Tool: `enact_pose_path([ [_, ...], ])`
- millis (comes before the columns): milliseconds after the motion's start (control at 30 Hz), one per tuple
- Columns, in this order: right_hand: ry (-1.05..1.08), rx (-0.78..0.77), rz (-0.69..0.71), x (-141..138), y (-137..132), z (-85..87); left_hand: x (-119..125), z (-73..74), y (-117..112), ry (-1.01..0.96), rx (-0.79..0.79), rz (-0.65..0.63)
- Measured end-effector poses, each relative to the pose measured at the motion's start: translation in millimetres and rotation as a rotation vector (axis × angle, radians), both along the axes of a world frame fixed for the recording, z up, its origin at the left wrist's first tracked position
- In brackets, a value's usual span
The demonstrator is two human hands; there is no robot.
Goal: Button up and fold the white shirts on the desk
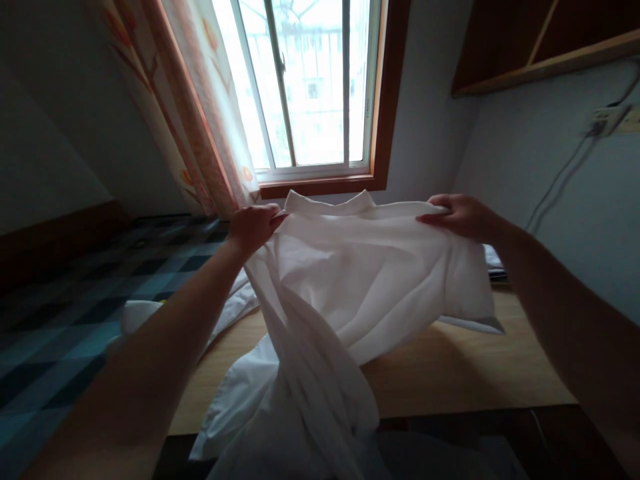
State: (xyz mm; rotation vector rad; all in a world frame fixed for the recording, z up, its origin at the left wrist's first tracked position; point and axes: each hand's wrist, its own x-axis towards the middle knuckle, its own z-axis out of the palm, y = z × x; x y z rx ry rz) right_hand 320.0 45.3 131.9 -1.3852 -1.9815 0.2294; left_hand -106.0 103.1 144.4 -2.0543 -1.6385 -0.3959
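Note:
A white collared shirt [360,280] hangs in the air in front of me, its collar turned toward the window. My left hand [254,225] is closed on the shirt's left shoulder. At the right shoulder my right hand [463,215] pinches the fabric along its top edge. The lower part of the shirt droops down onto a wooden table [450,373] and over its near edge.
A bed with a blue checked cover [75,307] lies on the left. More white cloth [145,313] rests at the table's left side. A window [305,87] with a patterned curtain [200,113] is straight ahead. A wall socket with cables [605,120] and a wooden shelf [540,47] are at the right.

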Motion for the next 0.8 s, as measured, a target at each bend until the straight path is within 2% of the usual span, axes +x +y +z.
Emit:
enact_pose_path([
  [133,-0.081,0.072,-0.251,-18,51,-51.2,23,-39.8,33,-0.273,-0.172,0.153],
  [233,-0.143,-0.006,-0.371,-38,71,-83.8,41,-66.3,44,-0.431,-0.298,0.202],
  [300,-0.277,-0.029,-0.353,-49,70,-97.3,48,-81.0,39,-0.411,-0.353,0.229],
  [367,-0.400,0.021,-0.247,-53,56,-102.2,50,-91.7,22,-0.304,-0.322,0.183],
  [433,-0.409,0.099,-0.055,-52,32,-99.6,46,-97.4,-7,-0.197,-0.209,0.019],
  [500,-0.325,0.102,0.203,-50,0,-93.3,41,-97.7,-46,-0.138,-0.175,-0.200],
  [567,-0.254,-0.013,0.418,-50,-35,-89.2,38,-94.9,-90,-0.094,-0.240,-0.492],
  [633,-0.284,-0.142,0.564,-55,-65,-91.9,36,-92.4,-129,-0.007,-0.341,-0.773],
  [700,-0.373,-0.152,0.602,-66,-86,-102.8,35,-94.0,-158,0.087,-0.434,-0.954],
  [800,-0.498,-0.014,0.524,-85,-98,-127.4,33,-107.2,-175,0.166,-0.450,-1.060],
])
